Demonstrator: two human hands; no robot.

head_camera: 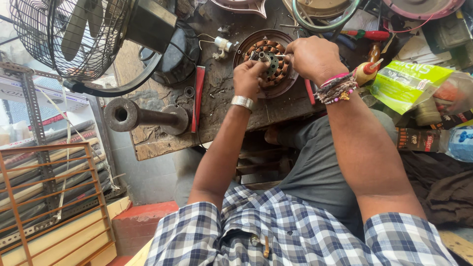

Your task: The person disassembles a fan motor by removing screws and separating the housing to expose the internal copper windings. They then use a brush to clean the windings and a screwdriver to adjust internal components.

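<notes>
A round fan motor (268, 61) with copper windings lies in its brown metal housing on the worn wooden bench (217, 106). My left hand (250, 78), a metal band on its wrist, rests on the near rim of the motor with fingers on the stator. My right hand (312, 56), with beaded bracelets at the wrist, is closed around a thin metal tool whose tip touches the motor's centre. What the left fingers grip is hidden.
A caged fan (74, 34) stands at the bench's left end, a metal pipe stand (143, 117) below it. A red-handled tool (198, 96) lies left of the motor. A glue bottle (367, 71), green packet (409, 83) and clutter crowd the right. Metal racks fill the lower left.
</notes>
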